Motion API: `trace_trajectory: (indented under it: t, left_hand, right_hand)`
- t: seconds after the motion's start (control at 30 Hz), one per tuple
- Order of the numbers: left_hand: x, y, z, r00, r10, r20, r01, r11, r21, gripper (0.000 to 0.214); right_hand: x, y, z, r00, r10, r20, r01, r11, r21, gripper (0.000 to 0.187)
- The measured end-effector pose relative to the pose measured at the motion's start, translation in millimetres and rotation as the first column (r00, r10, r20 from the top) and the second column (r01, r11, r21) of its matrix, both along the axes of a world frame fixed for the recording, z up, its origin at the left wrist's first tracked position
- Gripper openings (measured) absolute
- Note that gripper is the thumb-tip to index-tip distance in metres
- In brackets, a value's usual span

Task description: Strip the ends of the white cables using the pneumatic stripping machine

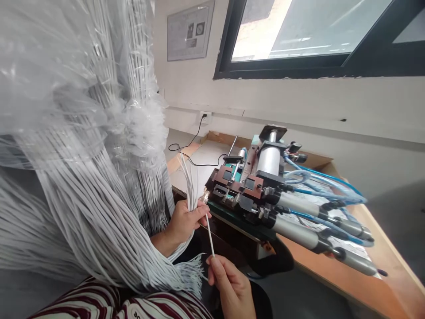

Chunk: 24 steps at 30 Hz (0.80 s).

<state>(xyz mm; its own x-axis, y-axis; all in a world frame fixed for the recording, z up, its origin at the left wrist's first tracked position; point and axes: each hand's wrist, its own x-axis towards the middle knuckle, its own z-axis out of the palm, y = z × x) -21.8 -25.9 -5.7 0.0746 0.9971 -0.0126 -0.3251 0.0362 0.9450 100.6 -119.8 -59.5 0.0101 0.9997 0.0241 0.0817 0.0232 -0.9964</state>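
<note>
One white cable to look at, lower centre of the frame, running near-straight between the two hands. Left hand is curled round a small bunch of cables poking up past its thumb, and the single cable meets its fingertips. Right hand, bottom centre, pinches the lower part of that cable, thumb against index. Something shiny sits just above the left fingertips, too blurred to call.

Handling, my read: single cable is light, springy, stiff enough to hold a line over a short span but floppy over a long one. Jacket looks smooth, so it may slide or roll under a loose pinch; crushing unlikely with bare fingers. Best grip is close to the end being worked, second pinch further along to keep it straight.

Big cable bundle fills the left of the frame, partly in plastic wrap. As a mass probably heavy and prone to tangle, so draw out singles by the loose ends, bottom centre. Pneumatic machine is right of centre, on the bench, well apart from the right hand
</note>
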Motion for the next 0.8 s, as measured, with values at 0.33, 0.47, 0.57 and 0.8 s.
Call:
trace_trajectory:
  t: [0.33, 0.47, 0.57, 0.8]
  left_hand:
    - [4.1, 18.4, -8.3, 0.997, 0.034, 0.067, -0.017, 0.973, -0.232, 0.027]
    - [6.7, 16.1, -11.0, 0.998, -0.029, 0.054, 0.041, 0.968, -0.248, 0.027]
    - [6.6, 16.8, -11.0, 0.998, -0.021, 0.055, 0.034, 0.967, -0.251, 0.026]
    - [8.8, 24.3, -4.7, 0.997, -0.001, 0.072, 0.019, 0.968, -0.25, 0.025]
  right_hand:
    - [12.3, 16.7, -19.6, 0.998, -0.069, 0.01, 0.069, 0.991, -0.114, 0.033]
    - [10.0, 25.3, -23.8, 0.988, -0.119, -0.098, 0.105, 0.984, -0.143, 0.03]
    - [9.0, 36.1, -23.3, 0.947, -0.201, -0.251, 0.151, 0.968, -0.202, 0.026]
    - [4.9, 79.7, 5.8, 0.71, -0.341, -0.616, 0.176, 0.933, -0.314, 0.028]
